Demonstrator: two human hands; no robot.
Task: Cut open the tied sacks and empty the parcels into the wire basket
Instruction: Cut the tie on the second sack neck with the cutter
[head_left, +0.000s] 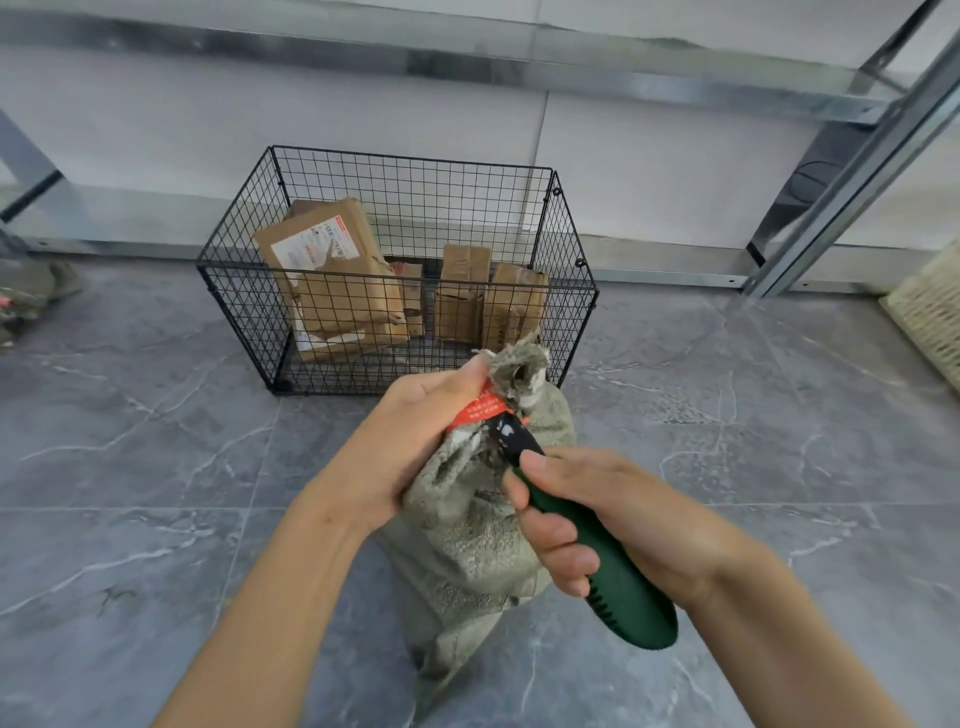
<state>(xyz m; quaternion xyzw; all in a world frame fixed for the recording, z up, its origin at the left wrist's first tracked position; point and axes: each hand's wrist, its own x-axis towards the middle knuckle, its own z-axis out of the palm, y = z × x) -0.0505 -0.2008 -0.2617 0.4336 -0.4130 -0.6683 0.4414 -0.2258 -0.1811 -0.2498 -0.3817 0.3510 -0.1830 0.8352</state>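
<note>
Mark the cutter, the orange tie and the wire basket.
cutter (623, 587), head view, green handle.
orange tie (475, 410), head view, printed orange band.
wire basket (311, 271), head view, front top rim.

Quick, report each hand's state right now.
Left hand: gripping the tied neck of the grey-green woven sack.
Right hand: gripping the dark green plastic-handled cutter, its tip at the orange tie.

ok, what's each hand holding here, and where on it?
Left hand grips the sack at its tied neck, beside the red tag. Right hand grips the cutter by its green handle, black tip against the neck.
</note>
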